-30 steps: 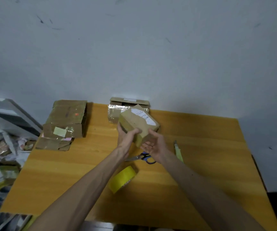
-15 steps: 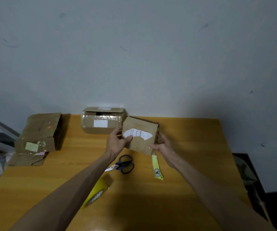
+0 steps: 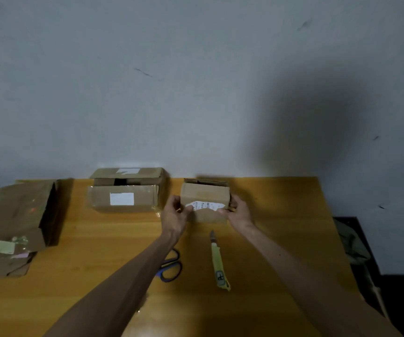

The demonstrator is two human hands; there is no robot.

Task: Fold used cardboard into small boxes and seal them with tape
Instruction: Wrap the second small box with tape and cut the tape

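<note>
A small brown cardboard box (image 3: 204, 194) with a torn white label stands at the back of the wooden table (image 3: 281, 227), near the wall. My left hand (image 3: 173, 216) grips its left side with the thumb on the front face. My right hand (image 3: 240, 214) grips its right side the same way. The top flaps of the box look slightly open at the back. The yellow tape roll is hidden under my left forearm.
A larger taped box (image 3: 125, 190) with a white label stands left of the small one. A flattened, worn box (image 3: 18, 222) lies at the table's far left. Blue-handled scissors (image 3: 172, 267) and a yellow utility knife (image 3: 218, 262) lie in front of my hands.
Both hands carried the small box away from me and to the right, turning it level, and it now sits at the table's back edge. The view shifted to the right.
</note>
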